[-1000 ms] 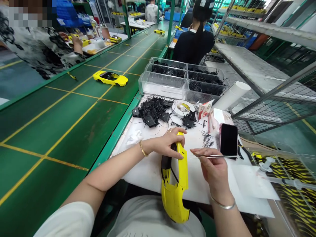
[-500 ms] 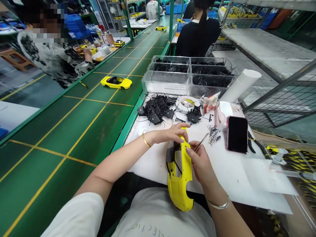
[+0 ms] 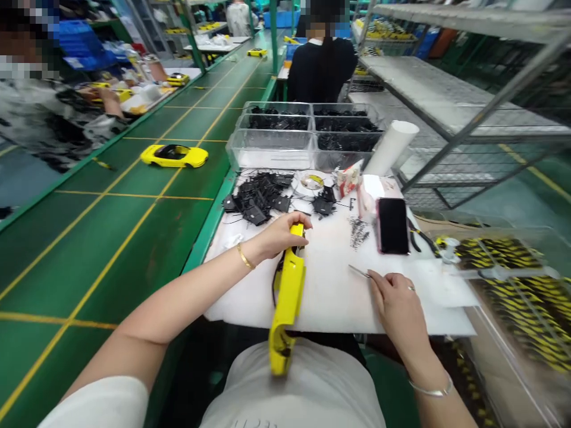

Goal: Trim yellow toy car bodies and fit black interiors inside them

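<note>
A yellow toy car body (image 3: 289,291) is tipped on its side near my lap, and my left hand (image 3: 285,235) grips its far end. Over the right part of the white work mat (image 3: 330,297), my right hand (image 3: 397,297) pinches a thin pair of metal tweezers (image 3: 358,270) pointing left, apart from the car body. Tiny black parts (image 3: 358,232) lie scattered just beyond the tweezers. Farther back sit a heap of black plastic parts with thin wires (image 3: 259,199), a roll of tape (image 3: 313,182) and a smaller black pile (image 3: 324,202).
Clear divided trays (image 3: 272,142) hold more black parts at the back. A phone (image 3: 392,226), pliers (image 3: 422,238) and a white tube (image 3: 392,145) are on the right. Left runs a green conveyor (image 3: 102,238) carrying a yellow car (image 3: 173,156). Co-workers sit beyond; a metal rack (image 3: 446,89) stands right.
My right hand has moved away from the car body to the right with the tweezers. The car body has turned more onto its side in my left hand. The view has swung right.
</note>
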The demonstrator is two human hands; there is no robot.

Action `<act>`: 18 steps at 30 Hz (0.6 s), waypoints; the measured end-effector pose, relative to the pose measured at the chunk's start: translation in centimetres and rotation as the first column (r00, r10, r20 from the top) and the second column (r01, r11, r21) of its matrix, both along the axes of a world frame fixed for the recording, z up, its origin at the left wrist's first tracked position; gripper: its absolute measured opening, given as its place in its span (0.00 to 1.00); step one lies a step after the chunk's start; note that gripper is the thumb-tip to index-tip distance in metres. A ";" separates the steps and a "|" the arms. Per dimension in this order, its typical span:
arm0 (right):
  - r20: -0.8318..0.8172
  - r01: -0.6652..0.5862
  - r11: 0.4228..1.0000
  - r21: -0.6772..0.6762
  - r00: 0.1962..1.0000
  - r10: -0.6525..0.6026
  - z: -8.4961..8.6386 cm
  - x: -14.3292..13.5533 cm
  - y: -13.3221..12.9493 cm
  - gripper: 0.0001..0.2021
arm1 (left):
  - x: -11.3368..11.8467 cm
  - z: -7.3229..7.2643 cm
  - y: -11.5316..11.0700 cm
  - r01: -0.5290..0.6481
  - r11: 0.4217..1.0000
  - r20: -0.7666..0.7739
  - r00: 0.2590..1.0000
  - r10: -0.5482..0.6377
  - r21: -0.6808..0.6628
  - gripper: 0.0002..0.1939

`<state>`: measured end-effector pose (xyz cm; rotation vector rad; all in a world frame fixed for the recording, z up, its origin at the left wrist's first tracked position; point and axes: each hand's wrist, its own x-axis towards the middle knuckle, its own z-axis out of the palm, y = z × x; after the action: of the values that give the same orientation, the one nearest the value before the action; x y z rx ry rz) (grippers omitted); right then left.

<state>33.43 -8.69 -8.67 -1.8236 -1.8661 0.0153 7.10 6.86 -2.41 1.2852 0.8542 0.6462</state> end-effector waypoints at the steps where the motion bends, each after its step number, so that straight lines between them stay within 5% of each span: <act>1: 0.045 -0.020 0.999 0.033 0.999 0.019 -0.2 0.8 -0.9 0.15 | 0.6 0.1 0.1 0.106 0.994 0.043 0.993 -0.106 0.008 0.21; 3: 0.026 -0.006 0.987 0.159 1.000 0.002 0.0 2.1 -2.4 0.12 | 2.3 0.0 0.6 0.349 0.936 0.079 0.933 -0.352 0.045 0.23; 5: -0.095 0.185 0.913 0.364 0.982 -0.161 0.9 3.2 -3.2 0.15 | 4.4 -0.5 1.4 0.577 0.815 0.017 0.816 -0.578 0.053 0.24; 8: -0.556 0.564 0.671 0.481 0.788 -0.263 2.6 5.5 -2.3 0.25 | 7.2 -1.0 2.6 0.774 0.632 -0.126 0.625 -0.770 -0.025 0.19; 9: -0.698 0.622 0.663 0.417 0.686 -0.206 2.9 6.4 -1.6 0.26 | 7.7 -0.9 2.8 0.803 0.596 -0.174 0.584 -0.793 -0.022 0.18; 11: -0.861 0.604 0.756 0.253 0.496 -0.109 3.1 8.2 0.2 0.23 | 7.7 -0.1 2.9 0.820 0.569 -0.295 0.561 -0.774 0.064 0.20; 13: -0.910 0.523 0.839 0.153 0.405 -0.087 2.9 9.7 1.6 0.21 | 6.1 1.3 2.1 0.773 0.588 -0.417 0.628 -0.657 0.238 0.26; 16: -0.961 0.494 0.860 0.128 0.275 -0.015 3.0 11.0 1.6 0.19 | 0.6 3.0 -0.3 0.602 0.656 -0.475 0.787 -0.393 0.454 0.27; 18: -0.975 0.497 0.855 0.146 0.217 0.040 3.9 11.2 0.4 0.18 | -4.1 2.9 -2.3 0.460 0.716 -0.493 0.850 -0.185 0.525 0.29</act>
<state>44.63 -8.25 -4.77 -1.1912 -0.5539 0.4790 3.04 4.55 0.48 2.1981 0.7228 0.3727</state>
